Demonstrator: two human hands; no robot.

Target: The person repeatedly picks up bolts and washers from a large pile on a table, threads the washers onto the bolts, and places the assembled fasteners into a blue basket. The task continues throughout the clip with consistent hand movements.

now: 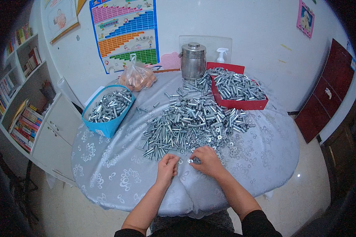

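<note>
Two hands at frame centre-bottom: your right hand (207, 160) pinches a small metal piece (191, 161); your left hand (167, 164) is curled, contents unclear. Bolt pile (190, 122) lies just beyond on the table (106, 177).

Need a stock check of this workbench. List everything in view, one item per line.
table: one, round, pale patterned cloth, centre
bolt pile: one heap, silver, table middle
washers: many, silver, right of hands
red tray: one, full of bolts, far right
blue box: one, full of bolts, left
plastic bag: one, clear, orange contents, far edge
metal canister: one, silver, far edge
spray bottle: one, white, behind tray
bookshelf: one, white, left
left hand: grip closed, contents hidden
right hand: pinching small silver part
</note>
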